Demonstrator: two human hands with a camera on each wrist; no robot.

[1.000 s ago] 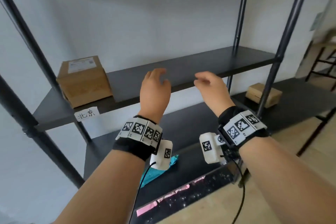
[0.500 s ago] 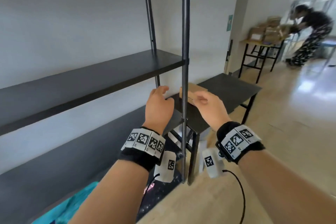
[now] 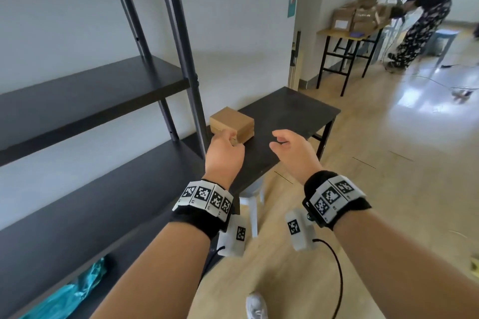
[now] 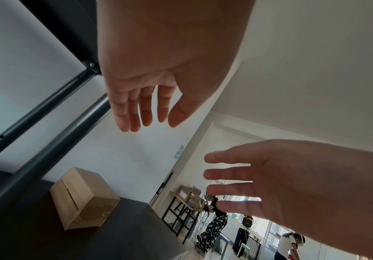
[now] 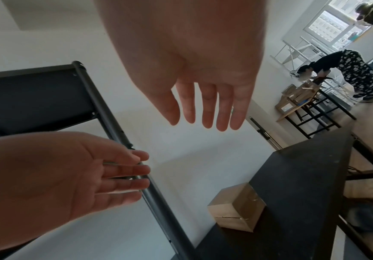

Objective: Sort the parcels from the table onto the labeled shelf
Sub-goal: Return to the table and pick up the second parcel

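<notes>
A small brown cardboard parcel (image 3: 232, 124) sits on the near left corner of a low black table (image 3: 293, 111), right beside the shelf's upright post (image 3: 181, 46). My left hand (image 3: 227, 136) hovers just in front of the parcel, fingers straight and holding nothing. My right hand (image 3: 279, 138) floats to the parcel's right, over the table, also empty. The left wrist view shows the left fingers (image 4: 145, 116) spread well above the parcel (image 4: 83, 198). Straight right fingers (image 5: 203, 112) show in the right wrist view, with the parcel (image 5: 236, 207) below them. The black shelf boards (image 3: 90, 93) stand on my left.
A teal bag (image 3: 70, 295) lies on the lowest shelf board at the bottom left. A white stool (image 3: 252, 204) stands under the table. Far off to the right, another person (image 3: 425, 15) bends over a wooden table (image 3: 344, 33) stacked with boxes. Cables trail on the floor there.
My view has swung right, from the shelf with the labelled box to the black table. Both empty hands have come down towards the parcel on it.
</notes>
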